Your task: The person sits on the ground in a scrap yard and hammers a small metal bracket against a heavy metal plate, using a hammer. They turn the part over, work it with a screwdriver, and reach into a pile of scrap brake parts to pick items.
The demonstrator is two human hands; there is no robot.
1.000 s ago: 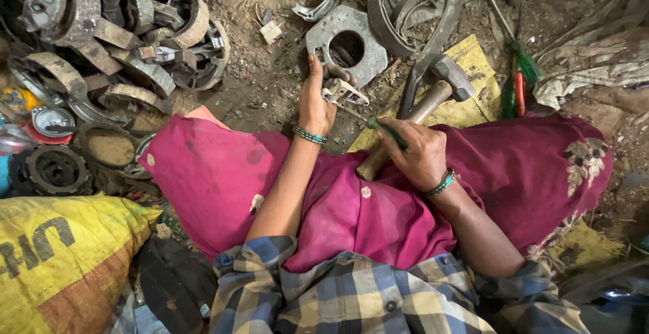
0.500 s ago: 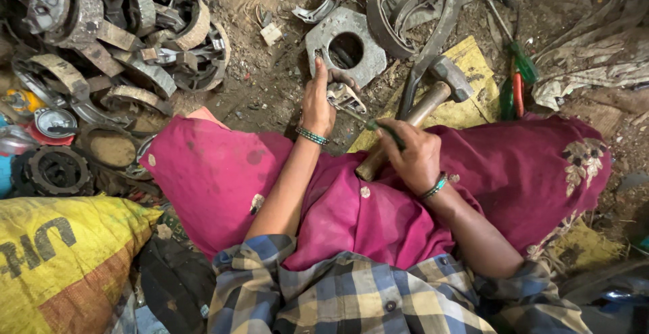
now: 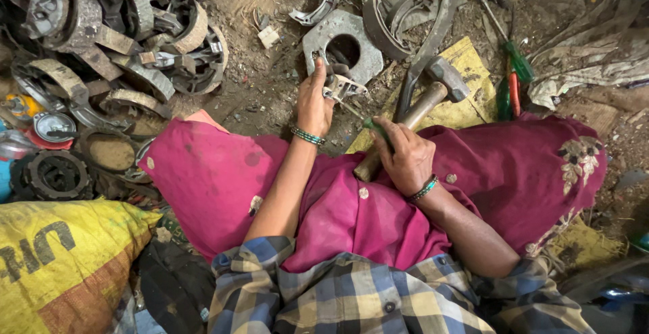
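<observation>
My left hand (image 3: pixel 314 101) grips a small grey metal part (image 3: pixel 340 85) on the dirt floor, just below a flat metal plate with a round hole (image 3: pixel 338 40). My right hand (image 3: pixel 404 155) is closed on a green-handled screwdriver (image 3: pixel 368 123) whose thin shaft points at that part. A hammer with a wooden handle (image 3: pixel 414 117) lies under my right hand, its steel head beside a yellow sheet (image 3: pixel 466 70). My lap is covered by magenta cloth (image 3: pixel 223 172).
A heap of curved, rusty metal shoes (image 3: pixel 115 30) fills the upper left. More curved parts (image 3: pixel 399 13) lie at top centre. Green and red screwdrivers (image 3: pixel 510 80) rest at the right. A yellow sack (image 3: pixel 61 259) sits at lower left, beside round metal discs (image 3: pixel 51 172).
My left hand has shifted slightly up and left with the small part. The screwdriver tip now sits closer to it. The hammer has not moved.
</observation>
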